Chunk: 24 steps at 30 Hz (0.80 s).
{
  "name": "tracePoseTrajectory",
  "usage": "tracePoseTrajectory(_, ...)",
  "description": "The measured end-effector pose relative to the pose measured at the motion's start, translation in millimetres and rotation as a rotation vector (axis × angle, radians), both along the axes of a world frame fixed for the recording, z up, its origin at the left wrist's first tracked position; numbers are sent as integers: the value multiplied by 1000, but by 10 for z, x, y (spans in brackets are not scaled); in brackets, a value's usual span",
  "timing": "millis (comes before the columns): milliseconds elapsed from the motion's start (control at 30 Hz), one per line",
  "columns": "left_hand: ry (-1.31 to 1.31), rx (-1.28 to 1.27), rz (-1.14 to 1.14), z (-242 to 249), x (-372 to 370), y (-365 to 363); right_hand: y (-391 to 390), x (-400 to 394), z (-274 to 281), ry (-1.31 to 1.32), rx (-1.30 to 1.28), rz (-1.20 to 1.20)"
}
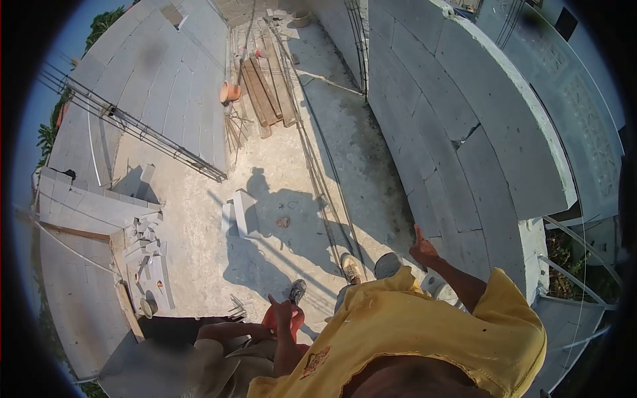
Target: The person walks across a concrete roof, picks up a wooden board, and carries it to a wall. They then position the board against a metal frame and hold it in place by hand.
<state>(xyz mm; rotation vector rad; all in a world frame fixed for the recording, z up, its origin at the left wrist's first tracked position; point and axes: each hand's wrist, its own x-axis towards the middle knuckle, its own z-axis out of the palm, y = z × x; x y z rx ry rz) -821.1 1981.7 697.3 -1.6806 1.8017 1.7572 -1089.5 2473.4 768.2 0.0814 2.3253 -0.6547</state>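
My right hand [424, 251] is held out at the right, a digit stretched out and the others partly curled, with nothing visible in it. It overlaps the foot of the grey block wall [438, 152] in this view. Below it are a grey rounded container [388, 265] and a pale bucket [443, 289], partly hidden by my yellow shirt [424, 325]. My left hand [283, 313] is low in the middle, one finger stretched out, overlapping a red cloth-like thing [271, 320]. Close to its left is another person's forearm [229, 330].
Wooden planks [262, 93] and long rebars [308, 146] lie on the concrete floor, with an orange bucket [229, 92] beside them. A white block [245, 212] stands ahead. A rebar cage [146, 129] leans at the left, near broken block pieces [142, 232].
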Motion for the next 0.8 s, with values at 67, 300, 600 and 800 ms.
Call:
tracePoseTrajectory(67, 0, -41, 61, 145, -331, -278, -199, 58, 46, -91, -22, -70)
tracePoseTrajectory(300, 113, -44, 151, 21, -1357, -1047, -342, 53, -88, -140, 46, -57)
tracePoseTrajectory(600, 122, -96, 213, 64, -2775, -1675, -495, -820, 67, 0, 108, -10)
tracePoseTrajectory(800, 129, 27, 332, 236, -3456, -1573, -659, -2050, 8, 7, 102, 21)
